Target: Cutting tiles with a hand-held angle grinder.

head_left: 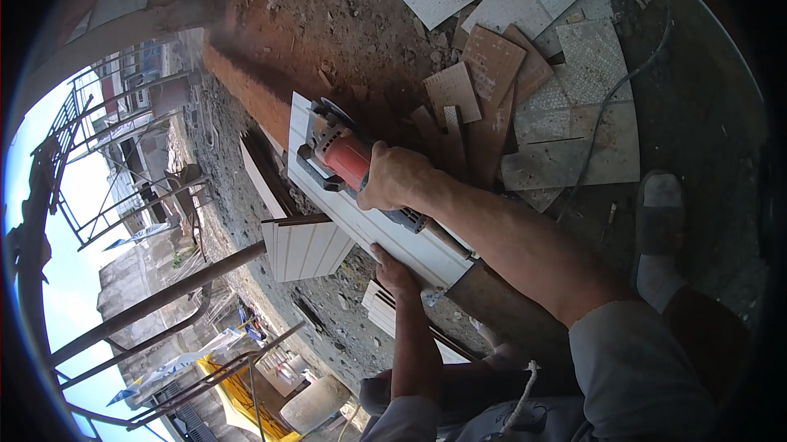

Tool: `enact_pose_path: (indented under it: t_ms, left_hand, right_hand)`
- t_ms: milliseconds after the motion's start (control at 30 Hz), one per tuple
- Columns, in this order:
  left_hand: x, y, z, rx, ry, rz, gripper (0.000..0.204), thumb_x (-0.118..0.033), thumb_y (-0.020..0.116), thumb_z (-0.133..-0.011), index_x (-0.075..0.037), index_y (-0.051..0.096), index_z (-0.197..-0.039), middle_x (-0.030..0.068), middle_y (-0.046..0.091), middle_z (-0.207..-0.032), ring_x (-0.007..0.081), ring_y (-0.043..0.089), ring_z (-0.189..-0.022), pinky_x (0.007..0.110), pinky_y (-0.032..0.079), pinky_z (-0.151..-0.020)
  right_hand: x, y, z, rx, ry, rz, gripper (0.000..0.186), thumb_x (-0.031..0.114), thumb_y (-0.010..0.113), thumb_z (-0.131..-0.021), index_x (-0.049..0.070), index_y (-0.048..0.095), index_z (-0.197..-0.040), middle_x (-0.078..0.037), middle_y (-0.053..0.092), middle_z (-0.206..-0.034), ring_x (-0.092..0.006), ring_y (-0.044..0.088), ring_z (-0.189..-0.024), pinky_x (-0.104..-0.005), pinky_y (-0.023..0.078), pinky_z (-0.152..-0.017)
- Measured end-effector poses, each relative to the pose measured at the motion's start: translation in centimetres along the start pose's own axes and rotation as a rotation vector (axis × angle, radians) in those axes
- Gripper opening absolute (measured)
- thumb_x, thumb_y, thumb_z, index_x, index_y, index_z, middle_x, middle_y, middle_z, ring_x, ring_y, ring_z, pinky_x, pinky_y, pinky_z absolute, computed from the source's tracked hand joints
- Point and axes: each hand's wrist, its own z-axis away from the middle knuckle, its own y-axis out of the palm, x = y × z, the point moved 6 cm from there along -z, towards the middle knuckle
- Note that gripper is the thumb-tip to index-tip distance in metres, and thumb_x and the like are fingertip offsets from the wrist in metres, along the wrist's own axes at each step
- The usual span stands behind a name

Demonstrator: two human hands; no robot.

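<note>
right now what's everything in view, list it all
angle grinder: one, red body, on the long white tile, in the right hand
long white tile: one, white, under the grinder
grooved tile piece: one, white, left of the long tile
tile offcuts: many, brown and pale grey, spread on the ground at upper right
cable: one, dark, running across the offcuts
slipper: one, grey, on the foot at right
scaffold poles: several, dark, lower left
right hand: gripping the grinder
left hand: pressing the long tile's near edge
</note>
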Motion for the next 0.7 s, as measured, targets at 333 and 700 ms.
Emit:
enact_pose_path:
  t_ms: [333, 700]
  left_hand:
    - [0.4, -0.1, -3.0, 0.093, -0.069, 0.085, 0.087, -0.070, 0.049, -0.089, 0.012, 0.057, -0.119, 0.0196, 0.065, -0.113, 0.0282, 0.064, -0.098, 0.038, 0.052, -0.086]
    - [0.0, 0.1, -5.7, 0.050, -0.039, 0.196, 0.080, -0.067, 0.057, -0.087, 0.010, 0.063, -0.107, 0.0153, 0.067, -0.102, 0.0255, 0.064, -0.087, 0.037, 0.053, -0.079]
  right_hand:
    - [1.3, 0.1, -1.7, 0.031, -0.019, 0.039, 0.075, 0.033, 0.070, -0.067, -0.013, 0.045, -0.120, -0.033, 0.063, -0.107, -0.0386, 0.066, -0.102, -0.0380, 0.053, -0.090]
    - [2.4, 0.0, -3.7, 0.042, 0.001, 0.047, 0.080, 0.033, 0.073, -0.065, -0.012, 0.043, -0.124, -0.030, 0.063, -0.113, -0.0360, 0.066, -0.104, -0.0373, 0.053, -0.091]
